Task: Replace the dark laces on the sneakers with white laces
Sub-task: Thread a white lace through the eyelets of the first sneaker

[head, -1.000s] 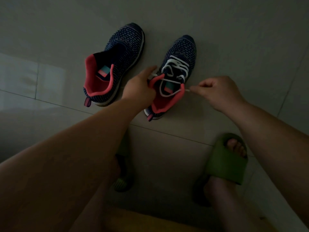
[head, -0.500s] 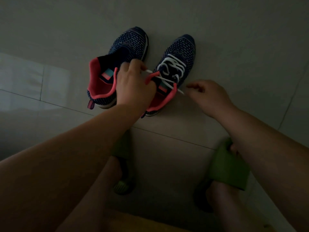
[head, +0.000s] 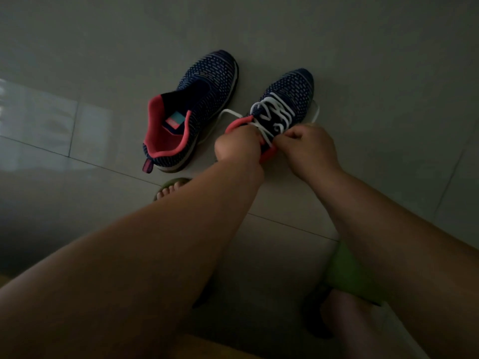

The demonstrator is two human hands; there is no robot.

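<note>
Two navy knit sneakers with pink collars stand on the tiled floor. The left sneaker (head: 197, 112) has no lace in it. The right sneaker (head: 290, 97) carries a white lace (head: 274, 112) criss-crossed up its front, with loose loops trailing out on both sides. My left hand (head: 237, 146) and my right hand (head: 304, 146) meet over that shoe's collar, fingers curled, each pinching a part of the white lace. My hands hide the heel of the right sneaker. No dark lace is in view.
The floor (head: 388, 73) is grey glossy tile in dim light. My feet in green slippers are close by, one (head: 171, 189) under my left forearm and one (head: 347, 275) at the lower right. A wooden edge (head: 207, 345) shows at the bottom.
Both hands have come together at the collar of the right sneaker. The left hand left the gap between the shoes, and the lace ends now trail in loops beside the shoe.
</note>
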